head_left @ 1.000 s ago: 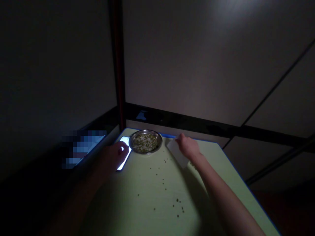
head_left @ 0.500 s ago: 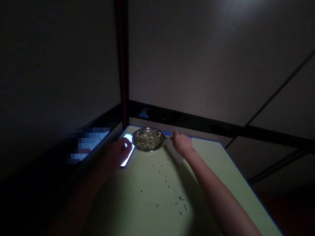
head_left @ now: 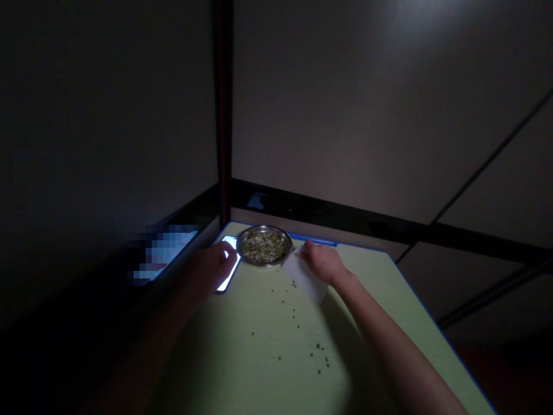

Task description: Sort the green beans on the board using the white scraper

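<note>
One white sheet [head_left: 306, 282] sits mid-frame, pinched in the nearer right hand [head_left: 326, 264], visible long edge slanting down-right from just beside the metal dish [head_left: 264, 229], which lies left of those fingers; left hand [head_left: 213, 264] half-curled over lit phone [head_left: 228, 278], hold can't be told.

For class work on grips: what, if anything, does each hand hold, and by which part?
The right hand holds a flat white sheet by its far end. Whether the left hand grips the round silver metal dish cannot be told.
</note>
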Demonstrator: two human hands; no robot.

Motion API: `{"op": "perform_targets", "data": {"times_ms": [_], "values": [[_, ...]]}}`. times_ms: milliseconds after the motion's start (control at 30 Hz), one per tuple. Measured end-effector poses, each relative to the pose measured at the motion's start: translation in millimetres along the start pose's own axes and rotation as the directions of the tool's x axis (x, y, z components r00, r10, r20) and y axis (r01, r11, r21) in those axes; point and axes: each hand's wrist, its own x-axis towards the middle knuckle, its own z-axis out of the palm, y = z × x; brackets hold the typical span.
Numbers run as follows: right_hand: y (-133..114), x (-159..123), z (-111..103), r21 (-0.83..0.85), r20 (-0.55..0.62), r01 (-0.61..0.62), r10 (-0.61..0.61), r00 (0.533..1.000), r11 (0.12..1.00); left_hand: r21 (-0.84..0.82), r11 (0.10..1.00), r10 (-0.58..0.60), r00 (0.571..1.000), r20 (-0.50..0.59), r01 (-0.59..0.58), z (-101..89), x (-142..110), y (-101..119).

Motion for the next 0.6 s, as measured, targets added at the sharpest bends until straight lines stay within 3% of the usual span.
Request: {"op": "perform_targets", "data": {"times_ms": [233,367,600], "values": [[-7.7,-7.2,7.6,0.004,0.009,0.015,-0.015,1.000,1.000,0.005,1.000,0.016,1.000,0.001,-0.016,-1.2,-0.1,-1.3],[-11.6,-27.6,-2.6,0.081,0.007,0.058,-0.058,0.998,0.995,0.031,0.999,0.024,1.000,0.004,-0.024,-3.8,-1.6,0.3],[-7.6,-71.4,-31.7,0.285,-0.163,0.332,-0.296,0.941,0.899,0.080,0.995,0.057,0.998,-0.009,-0.056,-5.5,-3.5,3.1]]}}
